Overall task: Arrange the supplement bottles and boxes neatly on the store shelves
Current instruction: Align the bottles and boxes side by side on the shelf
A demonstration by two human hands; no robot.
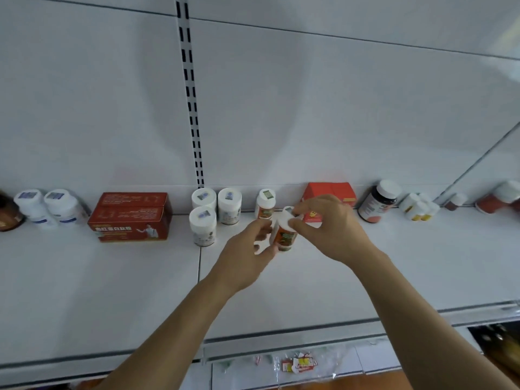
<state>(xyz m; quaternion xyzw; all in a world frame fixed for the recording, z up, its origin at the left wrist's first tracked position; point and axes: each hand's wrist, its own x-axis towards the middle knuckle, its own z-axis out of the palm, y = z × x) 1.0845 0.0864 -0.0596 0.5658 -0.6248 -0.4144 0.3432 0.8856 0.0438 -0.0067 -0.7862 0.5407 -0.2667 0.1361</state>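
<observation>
A small bottle with an orange label and a white cap (284, 235) is held just above the white shelf (281, 291), between both hands. My left hand (247, 257) pinches its lower side. My right hand (329, 229) grips its cap from the right. A matching orange-label bottle (265, 205) stands behind it at the back wall. Three white-capped bottles (215, 212) stand in a cluster to the left. A red box (329, 194) is partly hidden behind my right hand.
Two stacked red boxes (130, 218) sit left of the cluster, with two white bottles (49, 208) and a dark jar (8, 215) beyond them. A dark bottle (378, 202), small yellow-label bottles (419, 209) and a tipped red bottle (498, 198) stand on the right.
</observation>
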